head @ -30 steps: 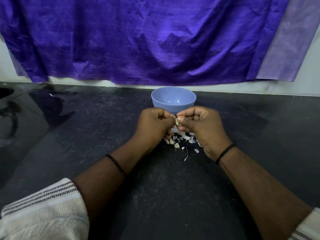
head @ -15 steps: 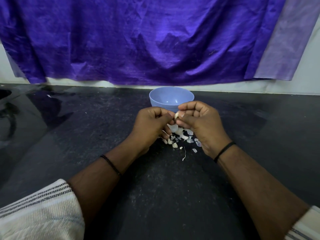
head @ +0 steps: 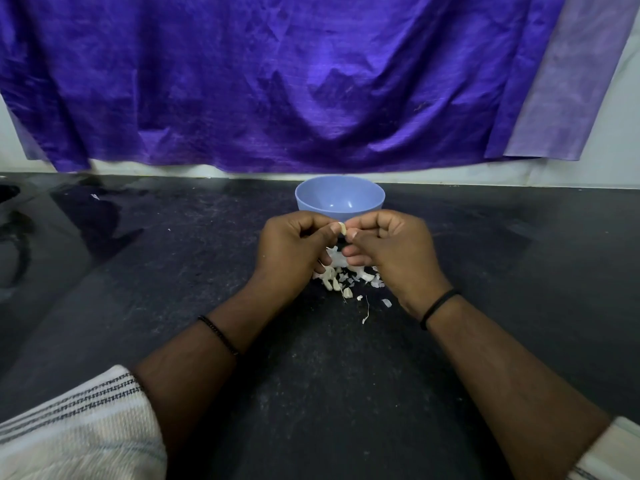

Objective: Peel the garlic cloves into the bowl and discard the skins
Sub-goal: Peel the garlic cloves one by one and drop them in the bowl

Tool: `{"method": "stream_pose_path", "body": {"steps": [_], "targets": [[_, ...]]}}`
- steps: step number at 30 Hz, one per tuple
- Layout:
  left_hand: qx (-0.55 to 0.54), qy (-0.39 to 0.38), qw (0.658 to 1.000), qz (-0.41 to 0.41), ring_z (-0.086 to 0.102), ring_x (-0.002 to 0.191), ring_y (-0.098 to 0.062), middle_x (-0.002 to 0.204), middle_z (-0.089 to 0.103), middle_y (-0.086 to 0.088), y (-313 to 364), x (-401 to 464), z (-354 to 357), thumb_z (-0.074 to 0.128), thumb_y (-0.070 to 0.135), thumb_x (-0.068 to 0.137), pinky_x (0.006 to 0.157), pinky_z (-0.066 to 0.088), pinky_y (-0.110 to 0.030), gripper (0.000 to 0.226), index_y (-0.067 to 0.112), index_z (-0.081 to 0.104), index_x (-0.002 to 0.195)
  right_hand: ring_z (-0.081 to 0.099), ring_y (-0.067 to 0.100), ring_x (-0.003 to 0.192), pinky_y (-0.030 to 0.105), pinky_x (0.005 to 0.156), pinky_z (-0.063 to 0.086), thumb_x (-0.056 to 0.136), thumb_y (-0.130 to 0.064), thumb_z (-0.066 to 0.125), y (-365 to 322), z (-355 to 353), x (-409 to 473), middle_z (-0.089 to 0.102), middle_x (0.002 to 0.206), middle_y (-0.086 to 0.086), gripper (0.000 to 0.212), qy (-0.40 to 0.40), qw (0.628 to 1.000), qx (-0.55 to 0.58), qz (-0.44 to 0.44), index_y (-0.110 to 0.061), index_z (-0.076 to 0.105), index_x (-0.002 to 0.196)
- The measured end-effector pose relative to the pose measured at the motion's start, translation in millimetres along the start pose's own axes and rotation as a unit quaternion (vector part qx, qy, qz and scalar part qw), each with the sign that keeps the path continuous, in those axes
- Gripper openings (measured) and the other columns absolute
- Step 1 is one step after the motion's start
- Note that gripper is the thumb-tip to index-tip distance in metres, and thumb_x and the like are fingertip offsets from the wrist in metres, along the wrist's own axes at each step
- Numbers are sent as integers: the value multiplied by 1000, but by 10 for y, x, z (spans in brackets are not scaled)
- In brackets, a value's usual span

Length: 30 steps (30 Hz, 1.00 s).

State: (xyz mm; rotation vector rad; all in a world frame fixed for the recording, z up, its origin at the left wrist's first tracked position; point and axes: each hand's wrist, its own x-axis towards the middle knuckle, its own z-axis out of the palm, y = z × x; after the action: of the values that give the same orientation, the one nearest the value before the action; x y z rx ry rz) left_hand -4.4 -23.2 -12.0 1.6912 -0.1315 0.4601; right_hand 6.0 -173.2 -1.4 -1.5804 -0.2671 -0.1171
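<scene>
A small pale garlic clove [head: 343,228] is pinched between the fingertips of my left hand [head: 294,249] and my right hand [head: 389,247], just in front of the blue bowl [head: 340,198]. Both hands have curled fingers and meet at the clove above the counter. Under them lies a heap of garlic cloves and white skins [head: 341,278]; the hands hide part of it. The bowl's visible inside looks bare; its near part is hidden by my hands.
The dark stone counter [head: 173,289] stretches wide to both sides. A purple cloth [head: 277,81] hangs on the wall behind the bowl. Loose skin scraps [head: 366,315] lie near my right wrist. My striped sleeves show at the bottom corners.
Both hands have lifted a little with the clove, toward the bowl's near rim. The heap of skins below shows more.
</scene>
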Motion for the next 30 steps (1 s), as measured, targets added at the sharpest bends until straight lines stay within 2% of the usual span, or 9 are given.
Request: {"method": "stream_pose_path", "body": {"steps": [4,12,16,19,24,27,30], "targets": [[-26,-6,1000,-4,59,52,-14,74,73,-8,1,-12,18,71,8,90,46,50,-28,6,8,76,87,70,19,64,28,59,60,87,-5,75,-18,-8,-5,73,70,8,4,1,1000,-3,0,-8,72,86],[-93,-31,994,-39,64,57,-17,77,74,-8,14,-20,39,69,-3,88,49,51,-23,13,7,75,93,65,21,56,32,54,58,90,-7,71,-45,-15,-18,72,71,14,9,15,1000,-13,1,-9,73,82],[-88,-24,995,-48,67,57,-19,73,73,-12,36,-24,31,71,-2,87,51,54,-25,9,2,73,94,66,13,57,33,57,58,90,-8,71,-26,-6,-29,73,67,2,12,22,997,-69,-29,-15,74,80],[-56,-3,998,-33,66,55,-17,71,73,-12,67,-27,27,74,1,85,52,54,-24,6,6,74,88,69,5,63,30,63,60,87,-12,74,-12,1,-33,73,70,-9,14,63,983,-143,-95,-23,75,77],[21,10,1000,1,67,56,-12,68,73,-1,84,-36,22,77,6,84,54,53,-22,13,18,75,81,65,0,61,20,58,51,86,-13,74,3,-3,-31,73,69,-9,7,62,967,-198,-150,-17,77,82],[100,8,993,56,68,58,-7,68,73,4,79,-51,17,78,9,85,55,52,-18,16,25,78,81,66,3,62,27,60,56,85,-16,72,21,-25,-23,72,70,-10,6,63,947,-259,-180,-19,76,82],[160,1,981,108,67,61,-3,73,74,8,92,-72,21,78,9,84,58,50,-16,10,17,81,89,64,5,63,34,62,57,81,-18,74,29,-47,-14,68,69,-11,4,69,922,-308,-223,-19,73,77]]}}
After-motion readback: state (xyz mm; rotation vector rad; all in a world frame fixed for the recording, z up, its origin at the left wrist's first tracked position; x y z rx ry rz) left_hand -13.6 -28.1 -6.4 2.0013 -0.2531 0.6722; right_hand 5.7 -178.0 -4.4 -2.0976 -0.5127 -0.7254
